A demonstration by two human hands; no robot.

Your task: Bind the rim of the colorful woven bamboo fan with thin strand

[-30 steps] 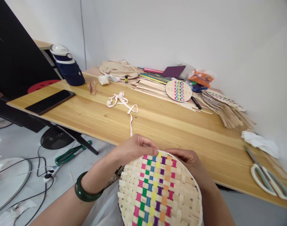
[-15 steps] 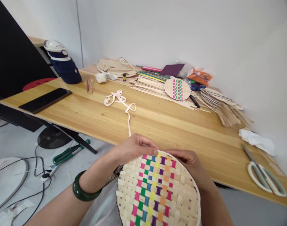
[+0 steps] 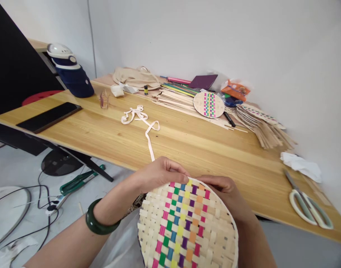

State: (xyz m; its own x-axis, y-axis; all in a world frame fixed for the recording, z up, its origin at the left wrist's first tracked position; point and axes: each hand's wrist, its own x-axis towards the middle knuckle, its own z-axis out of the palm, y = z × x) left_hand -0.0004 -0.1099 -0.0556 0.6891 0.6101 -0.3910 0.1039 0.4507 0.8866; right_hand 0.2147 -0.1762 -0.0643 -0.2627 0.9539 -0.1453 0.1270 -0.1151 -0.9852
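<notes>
- In the head view, the woven disc [image 3: 184, 227] was tilted at the near edge of the bench [image 3: 117, 141], held by its upper rim.
- The left hand [image 3: 164, 173] had its fingers narrowed on that rim, thumb on the front face.
- The right hand [image 3: 222, 186] touched the rim's upper right; its fingers were partly hidden behind the disc, so their grip could not be told.
- Pale edging [image 3: 233, 221] followed the right rim, while strip ends stood bare at the left.
- Ribbon [image 3: 150, 143] ran across the bench towards the left hand; its near end was hidden.
- Working well probably meant pinching close to the rim, keeping strip ends flat, and leaving the ribbon slack and untwisted.
</notes>
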